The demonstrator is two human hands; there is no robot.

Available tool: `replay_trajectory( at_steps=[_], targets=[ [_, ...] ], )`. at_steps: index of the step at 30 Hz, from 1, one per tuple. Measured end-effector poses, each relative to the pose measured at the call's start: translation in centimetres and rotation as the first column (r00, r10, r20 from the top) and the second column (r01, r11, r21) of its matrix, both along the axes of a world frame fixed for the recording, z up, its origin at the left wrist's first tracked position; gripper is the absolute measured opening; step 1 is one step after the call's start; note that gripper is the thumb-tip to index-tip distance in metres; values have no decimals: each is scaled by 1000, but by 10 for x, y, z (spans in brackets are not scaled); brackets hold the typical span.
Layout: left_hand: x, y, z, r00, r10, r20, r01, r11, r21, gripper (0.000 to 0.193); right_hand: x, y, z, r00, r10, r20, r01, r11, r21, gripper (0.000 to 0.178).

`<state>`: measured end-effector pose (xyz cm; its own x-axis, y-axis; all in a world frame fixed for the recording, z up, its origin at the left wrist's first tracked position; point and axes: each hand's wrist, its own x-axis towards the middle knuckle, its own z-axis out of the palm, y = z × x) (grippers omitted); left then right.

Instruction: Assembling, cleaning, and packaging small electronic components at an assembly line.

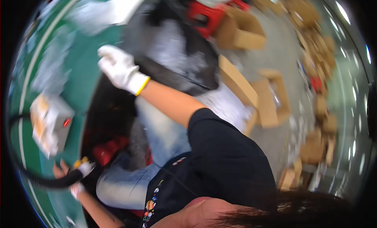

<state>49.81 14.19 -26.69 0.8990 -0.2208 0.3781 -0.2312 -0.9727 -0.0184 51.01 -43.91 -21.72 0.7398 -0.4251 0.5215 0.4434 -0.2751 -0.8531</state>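
Observation:
My right hand (118, 67), in a white knit glove with a yellow-edged cuff, is raised over the green surface. Its fingers look curled together; motion blurs them, and what they may hold is hidden. Beside it lies a large black plastic bag (135, 35) with crumpled clear film near its middle. At the lower left my left hand (61, 170) shows bare fingers stretched apart. A black ribbed hose (49, 183) with a pale, yellow-marked end crosses in front of its palm. Above that hand stands a white box-like device (59, 124) with a small red light.
My jeans-clad legs sit near a dark hollow with a blurred red thing (112, 150). Clear film (53, 67) lies on the green surface (88, 55). On the right are open cardboard boxes (271, 98), a red crate-like thing (202, 19) and a long row of cardboard (316, 51).

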Motion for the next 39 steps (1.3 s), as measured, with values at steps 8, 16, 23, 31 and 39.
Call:
replay_trajectory(
  at_steps=[8,16,23,31,39],
  targets=[
    [36,31,6,980,-194,-44,166,681,713,57,-302,-290,-139,269,-932,-243,893,336,-300,21],
    [18,35,25,977,-171,-126,178,337,925,53,-610,-356,-153,-369,-656,-659,42,696,-716,62],
    [4,6,24,919,-366,-149,325,489,810,53,-621,-384,-192,-424,-649,-631,-210,749,-629,74],
    [0,-52,-2,915,-305,-263,403,726,557,56,-608,-380,-183,-484,-653,-582,-251,741,-623,72],
    [16,-112,-23,989,26,-147,17,959,282,60,-510,-337,-106,154,-872,-466,202,489,-849,51]
  ],
)
